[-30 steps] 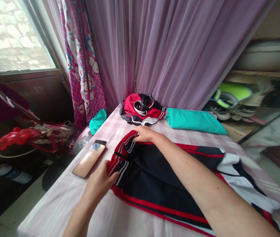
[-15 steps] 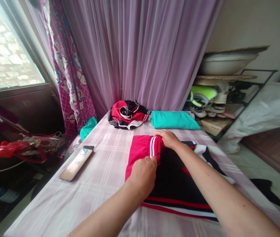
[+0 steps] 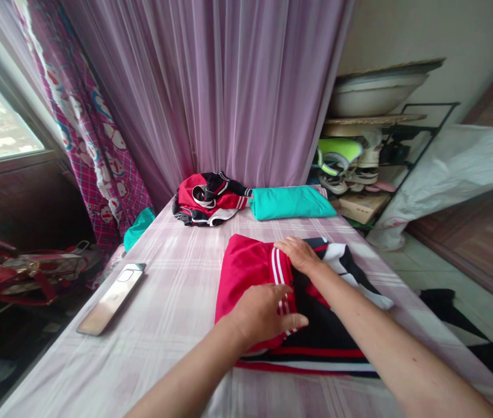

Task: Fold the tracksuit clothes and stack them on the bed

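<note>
A red, black and white jacket [image 3: 246,267] lies partly folded on the table in front of me. Its red part, edged by a ribbed band with white stripes, is laid over the black part. On the near end of that striped band rests my left hand [image 3: 264,313], fingers and thumb spread. My right hand [image 3: 297,254] lies on the far end of the band, its fingers stretched over the cloth. White and black cloth of the garment extends to the right beneath my right forearm.
A phone [image 3: 111,299] lies on the left of the checked tablecloth [image 3: 163,290]. At the back sit a crumpled red and black garment [image 3: 209,198] and a folded teal cloth [image 3: 292,202]. A shoe rack [image 3: 372,174] and a white plastic bag [image 3: 455,174] stand at right.
Both hands have loosened from pinching the striped band and now lie spread on it. The red part sits flatter over the black. The view has shifted slightly right.
</note>
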A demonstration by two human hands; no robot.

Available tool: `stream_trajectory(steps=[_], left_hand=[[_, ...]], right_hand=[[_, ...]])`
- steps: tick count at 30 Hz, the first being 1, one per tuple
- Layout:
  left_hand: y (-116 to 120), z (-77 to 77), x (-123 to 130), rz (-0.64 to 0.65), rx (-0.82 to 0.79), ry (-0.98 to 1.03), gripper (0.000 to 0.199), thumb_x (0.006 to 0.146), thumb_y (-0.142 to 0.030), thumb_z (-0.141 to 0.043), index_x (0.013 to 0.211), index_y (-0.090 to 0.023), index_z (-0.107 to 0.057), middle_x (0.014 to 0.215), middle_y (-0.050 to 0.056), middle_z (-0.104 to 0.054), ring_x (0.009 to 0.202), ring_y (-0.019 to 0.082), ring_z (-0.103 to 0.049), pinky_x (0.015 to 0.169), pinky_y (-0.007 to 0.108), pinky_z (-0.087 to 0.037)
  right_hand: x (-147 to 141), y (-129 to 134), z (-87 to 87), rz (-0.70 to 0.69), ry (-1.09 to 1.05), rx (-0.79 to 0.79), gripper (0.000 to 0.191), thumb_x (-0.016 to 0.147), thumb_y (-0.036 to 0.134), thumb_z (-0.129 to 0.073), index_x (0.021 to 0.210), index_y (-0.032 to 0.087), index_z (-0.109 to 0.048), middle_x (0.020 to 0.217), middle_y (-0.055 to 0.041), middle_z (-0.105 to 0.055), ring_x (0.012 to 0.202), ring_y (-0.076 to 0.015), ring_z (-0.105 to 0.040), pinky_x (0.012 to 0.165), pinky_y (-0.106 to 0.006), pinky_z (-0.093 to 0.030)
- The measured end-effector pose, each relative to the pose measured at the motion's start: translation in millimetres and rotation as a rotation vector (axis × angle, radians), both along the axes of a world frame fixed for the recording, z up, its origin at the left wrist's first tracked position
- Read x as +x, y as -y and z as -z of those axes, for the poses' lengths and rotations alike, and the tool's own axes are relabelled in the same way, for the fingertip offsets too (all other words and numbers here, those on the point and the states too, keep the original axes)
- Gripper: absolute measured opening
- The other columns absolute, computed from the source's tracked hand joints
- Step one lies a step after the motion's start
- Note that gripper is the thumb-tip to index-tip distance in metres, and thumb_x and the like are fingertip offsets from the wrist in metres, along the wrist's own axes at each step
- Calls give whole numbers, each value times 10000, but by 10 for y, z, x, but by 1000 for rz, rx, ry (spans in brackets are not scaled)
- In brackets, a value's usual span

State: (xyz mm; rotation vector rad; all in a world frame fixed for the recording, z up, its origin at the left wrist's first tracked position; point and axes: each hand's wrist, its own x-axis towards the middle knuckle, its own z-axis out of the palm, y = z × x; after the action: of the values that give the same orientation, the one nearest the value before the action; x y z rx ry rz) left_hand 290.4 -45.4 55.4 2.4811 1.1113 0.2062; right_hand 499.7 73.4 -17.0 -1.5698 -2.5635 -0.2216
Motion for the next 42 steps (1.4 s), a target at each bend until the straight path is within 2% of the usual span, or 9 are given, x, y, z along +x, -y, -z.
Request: stream_trajectory(steps=[5,10,14,19,24,26,28,32,42], left_hand=[[-214,237,-362,-78,324,69,537,932,-564,-502,1342,-225,-579,1428,119,-564,1369,312,-450,1157,539,-316],[-254,700,-399,-94,227,-133,731,901,-714,-387,1474,-265,-456,1575,133,-385,1476,363,-277,1181,665,-159],[-229,833,-277,-134,216,-128,768,887,-741,-379,1503,-283,-406,1591,127,-356,1486,361,-256,1184,674,-133],[-196,793,-196,-143,210,-108,786,872,-760,-380,1483,-269,-441,1582,129,-374,1479,376,-266,1166,711,-130],[-311,613,-365,-129,183,60,454,984,-485,-413,1259,-204,-642,1376,115,-618,1306,277,-536,1145,548,-355],[-502,505,-500,-159,205,151,386,1012,-318,-345,1127,-185,-689,1222,103,-703,1161,212,-633,1068,407,-460],[-775,408,-629,-251,240,135,365,996,-247,-349,1115,-171,-685,1181,118,-714,1127,221,-649,1050,384,-467],[-1367,307,-751,-370,154,65,391,970,-223,-387,1293,-157,-598,1341,126,-641,1239,247,-592,1076,375,-437],[-2115,352,-701,-154,-82,-94,380,839,-459,-575,1057,-187,-725,1020,57,-761,927,217,-679,818,266,-500]], right_hand=[[-61,23,-108,28,39,-36,322,945,107,-437,1131,180,-690,1078,-121,-713,1031,-230,-609,917,-330,-449],[-74,20,-225,280,23,-112,403,941,104,-383,1221,207,-654,1164,-134,-705,1121,-253,-606,942,-381,-451],[-233,45,-397,440,-164,-100,527,895,110,-432,1406,200,-520,1297,-143,-656,1154,-257,-616,969,-390,-460],[-759,143,-381,214,-450,-147,459,978,292,-385,1402,208,-538,1391,-86,-605,1265,-204,-555,1065,-320,-407],[-885,257,70,391,-345,-72,455,1004,344,-349,1378,204,-566,1461,-127,-533,1366,-234,-450,1140,-451,-307],[-841,273,199,411,-334,-7,455,1004,352,-353,1378,210,-568,1460,-131,-533,1372,-239,-438,1144,-467,-295],[-812,274,251,399,-329,23,455,1004,362,-353,1373,212,-574,1447,-132,-547,1356,-242,-455,1139,-471,-303],[-820,267,230,392,-323,3,468,1008,375,-349,1379,196,-569,1459,-130,-537,1365,-250,-446,1144,-479,-295],[-831,282,230,405,-362,16,483,1009,404,-353,1408,212,-545,1471,-132,-523,1371,-252,-440,1149,-474,-285]])
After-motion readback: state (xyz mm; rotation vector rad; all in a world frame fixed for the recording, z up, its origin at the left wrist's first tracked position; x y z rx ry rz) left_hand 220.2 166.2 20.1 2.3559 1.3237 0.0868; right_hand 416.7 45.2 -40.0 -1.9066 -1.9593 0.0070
